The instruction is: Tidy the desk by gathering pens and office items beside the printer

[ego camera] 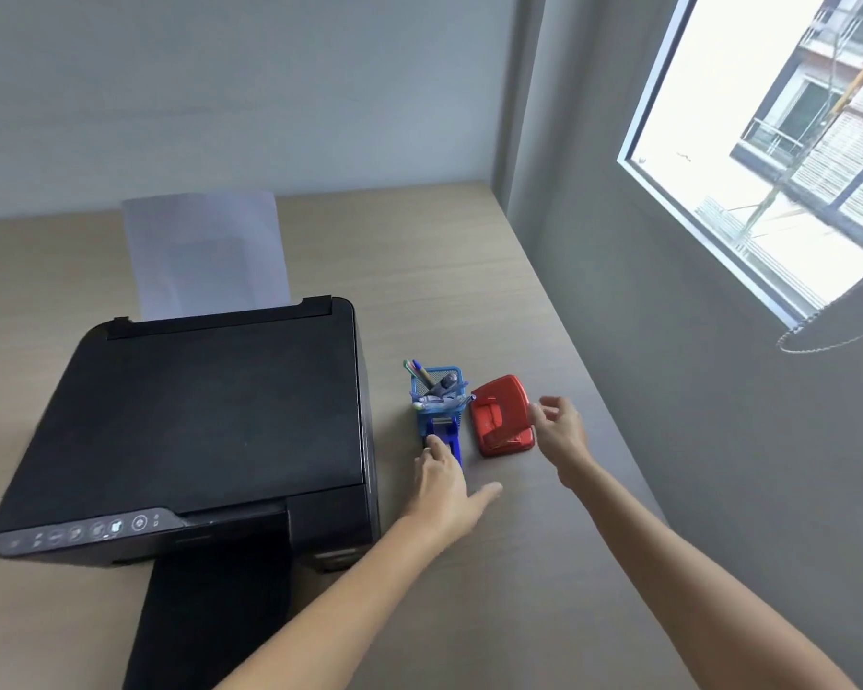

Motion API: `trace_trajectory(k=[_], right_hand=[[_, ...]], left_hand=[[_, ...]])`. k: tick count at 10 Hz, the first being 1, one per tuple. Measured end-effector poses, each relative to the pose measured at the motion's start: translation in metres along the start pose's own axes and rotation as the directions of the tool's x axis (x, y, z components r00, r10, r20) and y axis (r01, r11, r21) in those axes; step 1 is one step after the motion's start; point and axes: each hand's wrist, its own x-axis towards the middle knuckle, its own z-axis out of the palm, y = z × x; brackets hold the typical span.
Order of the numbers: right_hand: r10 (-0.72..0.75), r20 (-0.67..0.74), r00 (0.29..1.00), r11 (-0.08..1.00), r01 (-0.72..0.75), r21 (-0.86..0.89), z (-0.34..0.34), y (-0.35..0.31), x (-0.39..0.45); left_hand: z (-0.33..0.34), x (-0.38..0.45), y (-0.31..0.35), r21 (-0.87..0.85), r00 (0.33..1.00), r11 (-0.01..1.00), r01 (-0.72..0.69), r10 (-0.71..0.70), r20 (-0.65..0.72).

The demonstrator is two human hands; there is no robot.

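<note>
A black printer (205, 420) sits on the wooden desk (469, 271) with white paper (205, 251) in its rear feed. Just right of it stands a blue mesh pen holder (437, 390) with several pens. In front of the holder lies a blue stapler (450, 443). My left hand (444, 485) rests its fingertips on the stapler, thumb spread out to the right. A red hole punch (501, 415) lies right of the holder. My right hand (561, 430) hovers at the punch's right edge, fingers apart, holding nothing.
A grey wall runs along the desk's right edge, with a window (768, 156) in it. The printer's black output tray (210, 615) sticks out toward me at the front. Bare desk surface lies in front of the stapler and hole punch.
</note>
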Motion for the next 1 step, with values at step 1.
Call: trace_trajectory(k=[1], right_hand=[[-0.134,-0.061,0.989,0.988,0.138,0.072,-0.0251,-0.0172,-0.0267]], left_hand=[[-0.0288,-0.0504,-0.0214,-0.139,0.985,0.976,-0.17,0.171,-0.004]])
